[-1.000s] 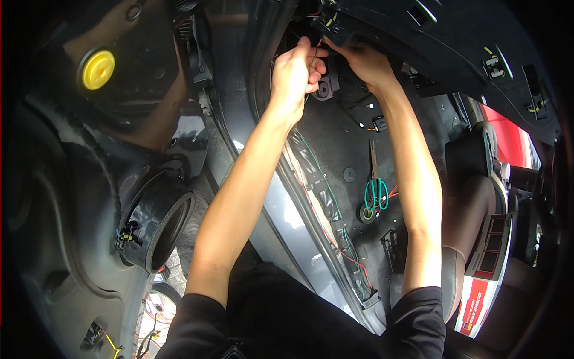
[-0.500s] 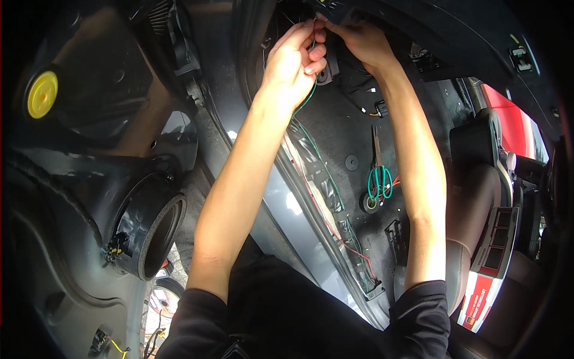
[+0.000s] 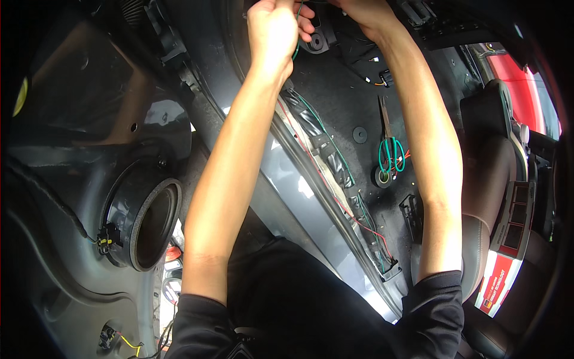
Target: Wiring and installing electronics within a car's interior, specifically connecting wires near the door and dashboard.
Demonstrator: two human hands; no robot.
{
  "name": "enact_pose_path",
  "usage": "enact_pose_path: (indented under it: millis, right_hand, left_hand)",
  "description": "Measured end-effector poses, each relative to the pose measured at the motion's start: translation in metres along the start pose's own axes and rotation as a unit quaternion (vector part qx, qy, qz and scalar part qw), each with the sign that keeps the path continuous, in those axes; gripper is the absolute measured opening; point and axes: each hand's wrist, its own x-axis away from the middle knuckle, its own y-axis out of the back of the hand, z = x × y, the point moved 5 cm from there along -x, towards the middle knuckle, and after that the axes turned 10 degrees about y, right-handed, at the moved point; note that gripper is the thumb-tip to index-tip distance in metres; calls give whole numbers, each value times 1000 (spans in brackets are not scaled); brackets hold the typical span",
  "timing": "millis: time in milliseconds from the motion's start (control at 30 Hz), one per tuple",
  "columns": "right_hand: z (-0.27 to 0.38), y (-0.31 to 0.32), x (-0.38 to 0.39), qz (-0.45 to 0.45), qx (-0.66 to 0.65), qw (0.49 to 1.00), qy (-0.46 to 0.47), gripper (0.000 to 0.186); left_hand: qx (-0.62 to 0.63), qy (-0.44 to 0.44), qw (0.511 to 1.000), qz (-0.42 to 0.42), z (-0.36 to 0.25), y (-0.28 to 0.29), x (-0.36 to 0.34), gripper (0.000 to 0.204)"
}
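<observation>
Both my arms reach up to the top edge of the head view, under a car's dashboard. My left hand [image 3: 274,27] is closed around a thin green wire [image 3: 296,36] that hangs down past its fingers. My right hand [image 3: 363,11] sits close beside it, partly cut off by the frame edge, with its fingers curled at the same spot; what it holds is hidden. Below the hands a taped wiring bundle [image 3: 326,152] with green and red wires runs along the door sill.
Green-handled scissors [image 3: 390,149] and a tape roll [image 3: 382,176] lie on the dark floor carpet. An open door panel with a round speaker hole [image 3: 149,224] fills the left. A brown seat [image 3: 487,173] and a red-and-white box [image 3: 499,281] stand at the right.
The view has tilted downward, so both hands have slid up to the top edge. The yellow plug on the door has moved to the far left rim.
</observation>
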Motion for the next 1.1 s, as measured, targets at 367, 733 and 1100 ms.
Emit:
enact_pose_path:
  millis: [367, 733, 1100]
  right_hand:
    - [-3, -11, -5, 63, -18, 986, 156, 29]
    - [19, -10, 13, -22, 106, 986, 124, 38]
    - [34, -37, 110, -461, 176, 807, 325, 14]
  left_hand:
    - [287, 192, 909, 236, 2, -6, -7, 25]
    - [-458, -317, 821, -128, -48, -11, 11, 28]
    - [-24, 42, 999, 19, -35, -7, 11, 17]
